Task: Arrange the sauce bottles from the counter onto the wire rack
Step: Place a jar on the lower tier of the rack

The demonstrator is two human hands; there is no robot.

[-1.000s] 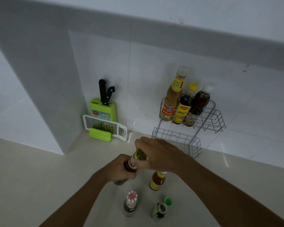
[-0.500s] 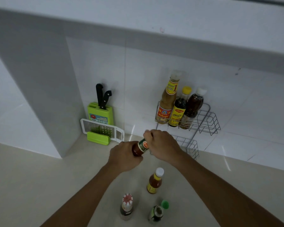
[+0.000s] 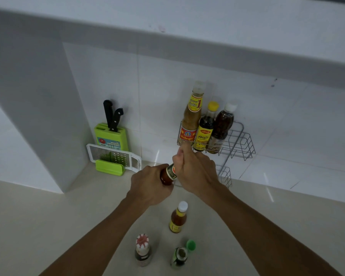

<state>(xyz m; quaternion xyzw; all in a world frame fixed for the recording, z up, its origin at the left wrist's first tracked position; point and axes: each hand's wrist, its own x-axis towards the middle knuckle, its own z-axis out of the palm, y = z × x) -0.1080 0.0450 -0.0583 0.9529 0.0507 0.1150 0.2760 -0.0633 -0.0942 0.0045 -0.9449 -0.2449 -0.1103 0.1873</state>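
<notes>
Gripping: both hands are closed on one red sauce bottle (image 3: 168, 174), held tilted above the counter (image 3: 48, 226) in front of the wire rack (image 3: 241, 140).
Left hand (image 3: 150, 185): wrapped around the lower body of the bottle — fingers curled tight, base hidden in the palm.
Right hand (image 3: 195, 172): closed over the neck and cap end; the cap itself cannot be seen under the fingers.
Held bottle: only a short band of red contents and a green-edged label shows between the two hands.
Upper tier of rack: three bottles standing upright side by side — a tall tan bottle (image 3: 191, 120) at left, a dark yellow-capped bottle (image 3: 205, 128) in the middle, a dark white-capped bottle (image 3: 222, 126) at right. The right part of the tier is bare wire.
Lower tier (image 3: 224, 176): mostly hidden behind the right hand; contents cannot be told.
Counter, near side: an orange bottle with white cap (image 3: 178, 217), a bottle with red-and-white cap (image 3: 142, 250) and a green-capped bottle (image 3: 181, 255), all upright, apart from one another.
Back corner: a green knife block (image 3: 111, 136) with two black handles, and a white grater (image 3: 114, 157) leaning in front of it.
</notes>
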